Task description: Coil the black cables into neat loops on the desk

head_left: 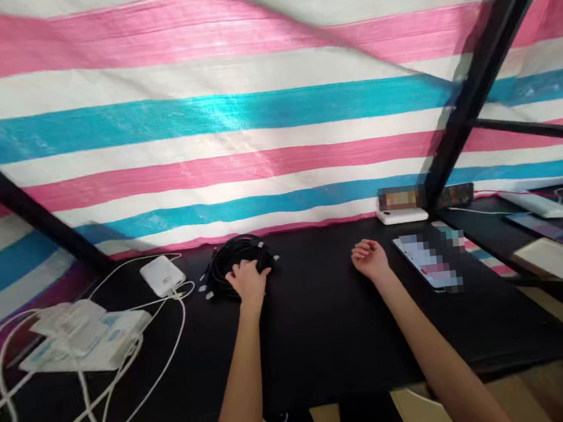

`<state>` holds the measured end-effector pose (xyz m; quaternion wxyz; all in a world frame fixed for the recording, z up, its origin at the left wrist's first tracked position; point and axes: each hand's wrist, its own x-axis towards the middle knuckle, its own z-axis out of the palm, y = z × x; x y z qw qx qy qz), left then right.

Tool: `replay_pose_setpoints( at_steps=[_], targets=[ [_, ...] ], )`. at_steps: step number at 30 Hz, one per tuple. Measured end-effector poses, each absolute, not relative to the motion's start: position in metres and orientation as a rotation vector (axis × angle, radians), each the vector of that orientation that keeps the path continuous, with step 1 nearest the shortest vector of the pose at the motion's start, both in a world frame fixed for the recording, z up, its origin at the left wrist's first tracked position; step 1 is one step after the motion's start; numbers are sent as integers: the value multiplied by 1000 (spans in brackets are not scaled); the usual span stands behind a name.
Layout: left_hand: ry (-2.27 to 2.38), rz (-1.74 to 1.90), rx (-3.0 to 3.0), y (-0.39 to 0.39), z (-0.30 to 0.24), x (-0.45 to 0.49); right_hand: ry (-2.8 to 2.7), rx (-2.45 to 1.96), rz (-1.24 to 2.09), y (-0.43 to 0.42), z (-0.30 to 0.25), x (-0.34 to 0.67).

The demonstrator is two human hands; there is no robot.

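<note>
A coiled bundle of black cables (238, 256) lies at the back of a black table (324, 327). My left hand (249, 283) rests on the front of that bundle, fingers curled over the cables. My right hand (369, 258) lies on the bare tabletop to the right, palm up with fingers loosely curled and nothing in it. Just right of that hand a phone (428, 261) lies flat with its screen lit.
A white power bank (162, 275) and a stack of white chargers (83, 334) with several white cords (144, 386) sit at the left. A small white box (401, 214) stands at the back right. More devices (537, 204) lie on a side table. A striped tarp (250, 107) hangs behind.
</note>
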<state>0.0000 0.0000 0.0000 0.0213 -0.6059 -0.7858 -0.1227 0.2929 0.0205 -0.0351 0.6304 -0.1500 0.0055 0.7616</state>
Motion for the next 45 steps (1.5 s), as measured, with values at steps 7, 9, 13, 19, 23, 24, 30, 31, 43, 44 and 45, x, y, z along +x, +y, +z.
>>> replay_pose_setpoints(
  at_steps=[7,9,13,19,23,24,30,31,43,44,45],
  targets=[
    [-2378,-347,-1997,2,1,-7,-5,-344,1759,22,-38,293],
    [-2384,-332,-2018,1,2,-7,-6,-349,1759,23,-38,292],
    [-2412,-314,-2007,-2,3,-4,-3,-360,1753,23,-37,292],
    [-2453,-386,-1930,-5,7,1,4,-367,1749,22,-35,291],
    [-2499,-418,-1898,-8,11,-1,1,-372,1750,22,-35,291],
    [-2505,-386,-1896,-8,12,-1,-1,-372,1751,23,-36,291],
    [-2524,-271,-1860,-10,6,4,-10,-372,1753,24,-37,291],
    [-2531,-273,-1849,-10,4,5,-13,-372,1754,24,-37,291],
    [-2549,-423,-1798,-4,-9,4,-31,-376,1764,24,-38,291],
    [-2545,-438,-1803,-3,-11,3,-29,-377,1766,23,-38,290],
    [-2541,-452,-1808,-1,-12,2,-26,-379,1768,23,-37,290]
  ],
)
